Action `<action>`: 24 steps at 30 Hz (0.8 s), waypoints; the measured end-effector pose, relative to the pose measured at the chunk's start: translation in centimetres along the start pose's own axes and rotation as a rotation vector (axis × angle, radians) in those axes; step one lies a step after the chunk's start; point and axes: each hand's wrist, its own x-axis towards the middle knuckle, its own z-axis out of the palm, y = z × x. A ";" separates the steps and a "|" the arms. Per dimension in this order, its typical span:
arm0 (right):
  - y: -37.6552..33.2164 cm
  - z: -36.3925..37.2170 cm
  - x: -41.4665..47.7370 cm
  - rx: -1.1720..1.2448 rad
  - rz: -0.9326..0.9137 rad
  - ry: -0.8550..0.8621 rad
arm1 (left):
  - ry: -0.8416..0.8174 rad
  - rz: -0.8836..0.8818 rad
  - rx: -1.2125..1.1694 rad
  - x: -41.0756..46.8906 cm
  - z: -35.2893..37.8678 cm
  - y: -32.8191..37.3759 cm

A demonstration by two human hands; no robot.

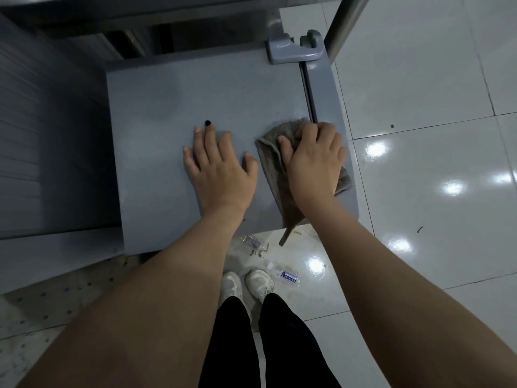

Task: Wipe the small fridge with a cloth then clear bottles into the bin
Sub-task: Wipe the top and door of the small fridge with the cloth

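Observation:
I look straight down on the flat grey top of the small fridge point(156, 113). My left hand point(218, 166) rests flat on the top with fingers spread. Beside it, near the fridge's right edge, my right hand point(313, 158) holds a grey-brown cloth point(270, 152) against the top, fingers curled into it. One corner of the cloth hangs over the front edge. Two small clear bottles lie on the floor below: one bottle point(253, 242) just in front of the fridge, the other bottle point(288, 276) next to my right shoe.
A grey hinge bracket point(293, 50) sits at the fridge's back right corner. A dark grey cabinet side point(42, 135) stands to the left. Glossy white floor tiles point(433, 177) spread to the right, with bits of debris near my white shoes point(246, 284).

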 end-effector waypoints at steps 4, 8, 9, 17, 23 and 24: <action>-0.5 0.3 1.2 0.026 -0.022 -0.019 | -0.027 -0.006 0.009 0.0 -0.1 0.0; -1.7 0.6 3.4 0.012 -0.033 -0.069 | -0.020 -0.001 0.022 -0.2 0.0 0.0; -1.9 0.8 4.2 0.002 -0.037 -0.105 | -0.018 0.002 0.025 -0.2 0.0 0.0; -2.2 1.2 5.4 0.032 -0.088 -0.136 | -0.004 0.004 -0.006 -0.1 0.0 -0.1; -2.0 0.4 1.3 0.050 -0.177 -0.100 | -0.083 -0.002 -0.062 0.0 -0.8 -0.4; -2.0 0.4 1.1 0.055 -0.184 -0.085 | -0.105 0.006 -0.078 0.1 -1.1 -0.5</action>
